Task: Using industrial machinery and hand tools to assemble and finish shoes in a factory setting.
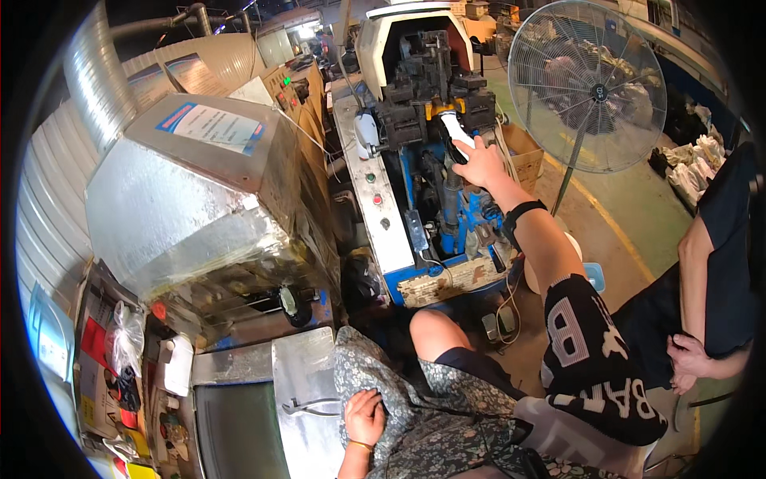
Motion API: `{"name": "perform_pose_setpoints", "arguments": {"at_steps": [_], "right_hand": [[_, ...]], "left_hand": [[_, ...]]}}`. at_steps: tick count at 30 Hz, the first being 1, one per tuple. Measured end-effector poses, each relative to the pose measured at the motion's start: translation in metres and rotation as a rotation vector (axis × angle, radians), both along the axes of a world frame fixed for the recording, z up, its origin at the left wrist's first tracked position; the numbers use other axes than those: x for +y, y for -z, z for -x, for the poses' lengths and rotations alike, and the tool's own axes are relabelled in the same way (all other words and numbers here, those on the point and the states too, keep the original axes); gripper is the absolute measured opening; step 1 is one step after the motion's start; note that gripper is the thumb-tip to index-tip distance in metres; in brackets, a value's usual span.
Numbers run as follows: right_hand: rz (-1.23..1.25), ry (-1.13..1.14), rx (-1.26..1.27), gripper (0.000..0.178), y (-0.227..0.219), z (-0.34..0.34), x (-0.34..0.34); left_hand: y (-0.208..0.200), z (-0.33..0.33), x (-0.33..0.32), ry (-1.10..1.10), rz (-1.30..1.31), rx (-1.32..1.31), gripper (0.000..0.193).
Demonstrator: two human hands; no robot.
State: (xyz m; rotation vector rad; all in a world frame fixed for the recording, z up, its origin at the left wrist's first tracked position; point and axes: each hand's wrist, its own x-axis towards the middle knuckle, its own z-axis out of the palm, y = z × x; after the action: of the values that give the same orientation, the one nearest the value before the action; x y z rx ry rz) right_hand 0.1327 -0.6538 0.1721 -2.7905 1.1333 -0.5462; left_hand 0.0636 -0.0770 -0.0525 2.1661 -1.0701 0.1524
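My right hand [483,162] reaches forward to a machine [435,88] with black clamps and closes round the near end of a white shoe upper [455,128]. The far end of the shoe upper lies against a yellow part among the clamps. Part of its near end is dark and lies partly under my fingers. My left hand [365,417] rests on the floral apron [407,423] over my lap, with its fingers laid on the cloth and nothing seen in them. Pincers [309,408] lie on the metal surface just left of that hand.
A metal-hooded machine [171,191] stands at left, by a dark belt [239,431]. A white panel with buttons [379,199] runs along the front machine. A large fan [598,94] stands right. Another person's clasped hands [688,361] are at far right.
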Motion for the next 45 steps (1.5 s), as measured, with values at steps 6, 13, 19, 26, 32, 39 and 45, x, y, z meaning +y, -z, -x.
{"name": "perform_pose_setpoints", "arguments": {"at_steps": [6,13,19,26,32,39,45], "right_hand": [[-0.039,0.004,-0.015,0.072,-0.013,-0.029,-0.017],[-0.087,0.034,-0.016,0.073,-0.028,-0.045,-0.031],[-0.106,0.008,-0.019,0.074,-0.04,-0.042,-0.028],[-0.109,-0.005,-0.045,0.074,-0.053,-0.047,-0.038],[-0.135,-0.004,-0.023,0.073,-0.058,-0.046,-0.03],[-0.134,0.007,-0.028,0.073,-0.059,-0.042,-0.027],[-0.148,0.014,-0.018,0.071,-0.059,-0.041,-0.024]], "left_hand": [[-0.008,0.002,-0.002,-0.026,-0.015,-0.034,0.019],[-0.004,-0.001,-0.005,-0.013,-0.026,-0.044,0.019],[0.0,-0.001,-0.003,-0.032,-0.035,-0.043,0.02],[0.0,-0.001,-0.002,-0.024,-0.029,-0.037,0.018],[-0.002,-0.001,-0.002,-0.04,-0.043,-0.035,0.015],[-0.001,-0.001,-0.002,-0.037,-0.031,-0.046,0.016],[-0.001,0.0,-0.001,-0.03,-0.032,-0.037,0.017]]}}
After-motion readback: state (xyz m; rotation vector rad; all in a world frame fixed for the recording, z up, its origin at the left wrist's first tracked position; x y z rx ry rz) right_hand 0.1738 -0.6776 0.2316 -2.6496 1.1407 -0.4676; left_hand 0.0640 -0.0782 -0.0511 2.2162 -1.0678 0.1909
